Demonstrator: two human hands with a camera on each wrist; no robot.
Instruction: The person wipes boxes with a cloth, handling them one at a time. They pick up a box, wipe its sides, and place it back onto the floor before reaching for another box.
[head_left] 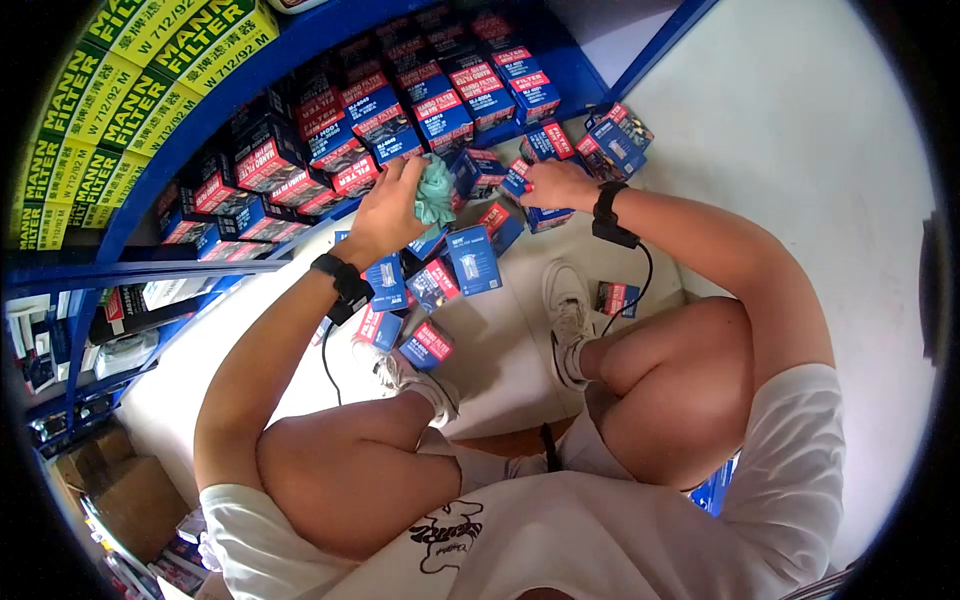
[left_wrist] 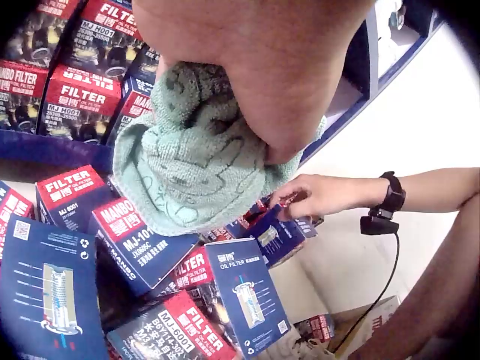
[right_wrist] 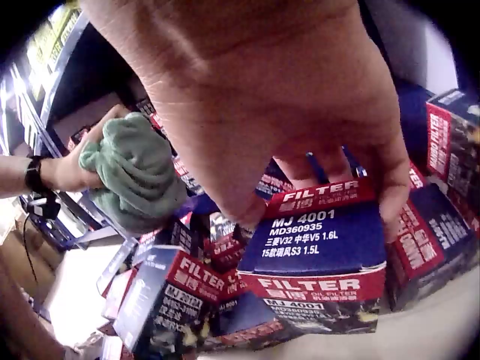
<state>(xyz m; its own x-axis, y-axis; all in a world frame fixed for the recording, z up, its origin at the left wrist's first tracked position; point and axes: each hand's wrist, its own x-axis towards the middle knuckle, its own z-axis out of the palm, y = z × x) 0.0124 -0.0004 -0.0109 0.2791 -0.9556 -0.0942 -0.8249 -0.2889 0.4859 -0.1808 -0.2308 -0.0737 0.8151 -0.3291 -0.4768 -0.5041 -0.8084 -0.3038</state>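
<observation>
My left hand [head_left: 388, 212] grips a bunched green terry cloth [left_wrist: 199, 150] beside the lower shelf's front edge. With thumb and fingers on opposite sides, my right hand [head_left: 562, 187] holds an oil filter box [right_wrist: 319, 236], blue and red and marked MJ 4001. That box is slightly tilted above other filter boxes heaped on the floor. In the left wrist view, a box marked MJ-6001 [left_wrist: 176, 330] and an upright blue oil filter box [left_wrist: 247, 292] lie below the cloth. Part of my left fingers is hidden behind the cloth.
Rows of filter boxes [head_left: 440, 108] fill the blue shelf [head_left: 300, 62]. Yellow-green filter boxes [head_left: 150, 100] stand higher at left. A white wall [head_left: 790, 130] rises at right. One box [head_left: 617, 299] lies near my right shoe [head_left: 568, 320]; cardboard cartons [head_left: 140, 505] sit lower left.
</observation>
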